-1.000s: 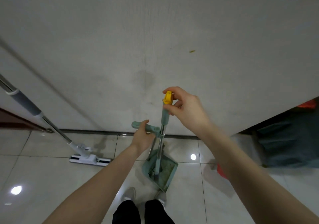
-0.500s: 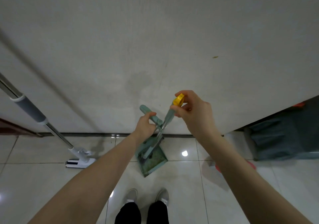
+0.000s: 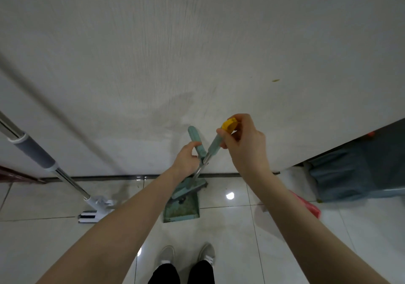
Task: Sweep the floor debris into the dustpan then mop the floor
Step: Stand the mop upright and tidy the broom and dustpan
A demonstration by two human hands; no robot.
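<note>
A teal dustpan stands on the floor tiles at the foot of the wall, with debris in its tray. My left hand grips its teal handle, which leans up toward the wall. My right hand pinches the top of the broom handle, just under its yellow cap. The broom's metal shaft runs down to the teal broom head, resting at the dustpan's back. The two handles cross between my hands.
A flat mop leans against the wall at left, its grey-grip pole rising up-left. A dark bin or bag sits under a ledge at right, with a red object beside my right forearm. My shoes stand behind the dustpan.
The dustpan and broom have shifted toward the wall and tilted. The dustpan handle now points up at the wall; the broom top has leaned right. Both hands keep their grips.
</note>
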